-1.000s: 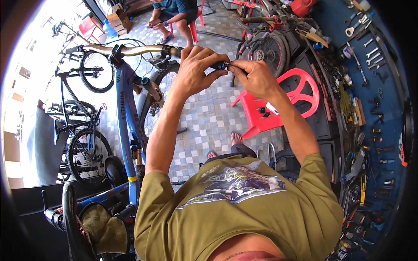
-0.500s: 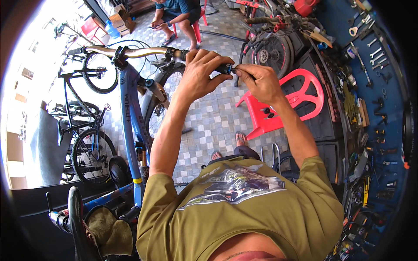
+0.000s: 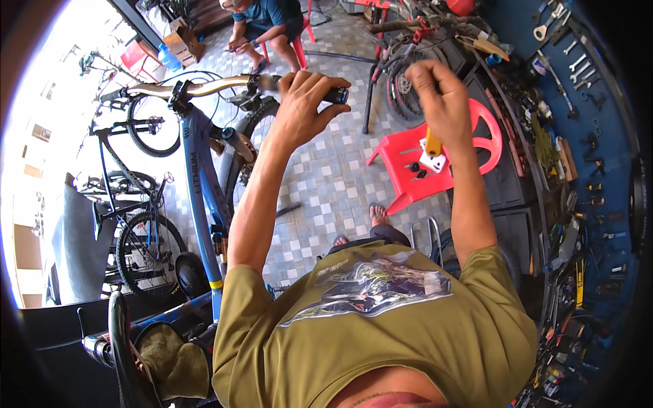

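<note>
My left hand (image 3: pixel 305 107) is wrapped round the black grip (image 3: pixel 336 95) at the right end of a bicycle's handlebar (image 3: pixel 219 86). The grip's end sticks out past my thumb. My right hand (image 3: pixel 442 98) is raised off to the right, apart from the bar, with its fingers curled in. What they hold, if anything, is hidden. A yellow handle-like piece (image 3: pixel 432 144) shows just below that hand; I cannot tell whether it is held or lies on the red plastic chair (image 3: pixel 401 148). On the seat are a white piece (image 3: pixel 435 162) and small black parts (image 3: pixel 416 168).
The blue bicycle frame (image 3: pixel 196 170) stands at my left, with more bicycles (image 3: pixel 146 238) beyond. A seated person (image 3: pixel 266 27) is at the back. Another bicycle's wheel (image 3: pixel 408 88) stands right of centre. Tools hang on the blue wall panel (image 3: pixel 592 136) at right.
My right hand has left the grip's end and moved right and slightly up. My left hand stays on the grip. The yellow and white pieces at the chair have come into view.
</note>
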Demonstrator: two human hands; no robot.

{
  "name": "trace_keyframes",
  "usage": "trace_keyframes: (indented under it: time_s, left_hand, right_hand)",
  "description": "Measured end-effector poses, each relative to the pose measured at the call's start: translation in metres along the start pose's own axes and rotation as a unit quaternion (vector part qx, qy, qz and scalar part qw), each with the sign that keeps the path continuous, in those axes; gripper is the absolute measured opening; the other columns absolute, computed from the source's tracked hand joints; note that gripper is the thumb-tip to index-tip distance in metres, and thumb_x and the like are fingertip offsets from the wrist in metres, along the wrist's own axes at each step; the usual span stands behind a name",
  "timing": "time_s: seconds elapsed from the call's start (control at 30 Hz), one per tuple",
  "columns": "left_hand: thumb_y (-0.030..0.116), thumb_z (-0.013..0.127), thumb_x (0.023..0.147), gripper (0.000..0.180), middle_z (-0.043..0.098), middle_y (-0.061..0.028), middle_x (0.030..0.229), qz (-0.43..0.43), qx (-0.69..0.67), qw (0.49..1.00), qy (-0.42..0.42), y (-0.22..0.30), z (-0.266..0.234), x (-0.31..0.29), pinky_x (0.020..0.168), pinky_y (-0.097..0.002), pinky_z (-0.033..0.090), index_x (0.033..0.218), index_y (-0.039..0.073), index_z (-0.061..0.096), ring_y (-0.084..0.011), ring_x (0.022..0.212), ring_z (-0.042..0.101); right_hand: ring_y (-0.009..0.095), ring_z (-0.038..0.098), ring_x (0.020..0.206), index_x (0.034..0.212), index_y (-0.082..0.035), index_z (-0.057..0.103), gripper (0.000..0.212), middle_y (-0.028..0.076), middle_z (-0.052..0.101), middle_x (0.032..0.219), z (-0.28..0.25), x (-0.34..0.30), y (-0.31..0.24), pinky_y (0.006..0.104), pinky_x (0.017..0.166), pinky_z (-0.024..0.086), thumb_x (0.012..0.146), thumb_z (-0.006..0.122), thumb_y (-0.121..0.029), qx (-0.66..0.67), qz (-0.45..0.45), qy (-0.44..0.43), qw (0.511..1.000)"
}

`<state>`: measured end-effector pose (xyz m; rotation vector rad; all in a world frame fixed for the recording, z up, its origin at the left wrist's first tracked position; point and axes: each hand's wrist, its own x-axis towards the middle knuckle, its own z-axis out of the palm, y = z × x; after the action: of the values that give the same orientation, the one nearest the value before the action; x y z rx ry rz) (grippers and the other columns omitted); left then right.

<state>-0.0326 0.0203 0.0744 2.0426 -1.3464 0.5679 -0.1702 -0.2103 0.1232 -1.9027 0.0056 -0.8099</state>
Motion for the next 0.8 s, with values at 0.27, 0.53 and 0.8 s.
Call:
trace_keyframes:
  time_s: [0.27,0.53,0.8]
  left_hand:
    - [0.025,0.090,0.079,0.061,0.071,-0.0039,0.107,-0.037,-0.021,0.999,-0.011,0.007,0.004,-0.004,0.107,-0.0471,0.035,0.132,0.014,0.062,-0.0275,0.111,0.061]
    - [0.010,0.084,0.080,0.052,0.071,-0.0050,0.106,-0.037,-0.031,0.999,0.008,0.007,0.001,-0.006,0.107,-0.0446,0.035,0.127,0.012,0.063,-0.0257,0.110,0.062]
    - [0.013,0.085,0.078,0.048,0.071,-0.0021,0.113,-0.015,-0.023,1.000,0.011,0.006,0.009,-0.007,0.111,-0.0488,0.033,0.121,0.011,0.063,-0.0285,0.111,0.061]
  right_hand:
    - [0.006,0.056,0.070,0.097,-0.002,0.072,0.037,-0.001,0.067,0.081,0.068,-0.017,0.043,0.0243,0.063,0.045,0.085,0.091,-0.031,0.099,0.067,-0.051,0.992]
    - [0.005,0.058,0.072,0.107,-0.001,0.077,0.031,0.002,0.074,0.088,0.070,-0.012,0.044,0.0258,0.064,0.048,0.088,0.086,-0.023,0.116,0.077,-0.142,0.980]
    - [0.006,0.063,0.076,0.114,0.000,0.072,0.032,0.005,0.075,0.093,0.088,-0.024,0.047,0.0263,0.065,0.050,0.087,0.078,-0.017,0.061,0.019,-0.069,0.996]
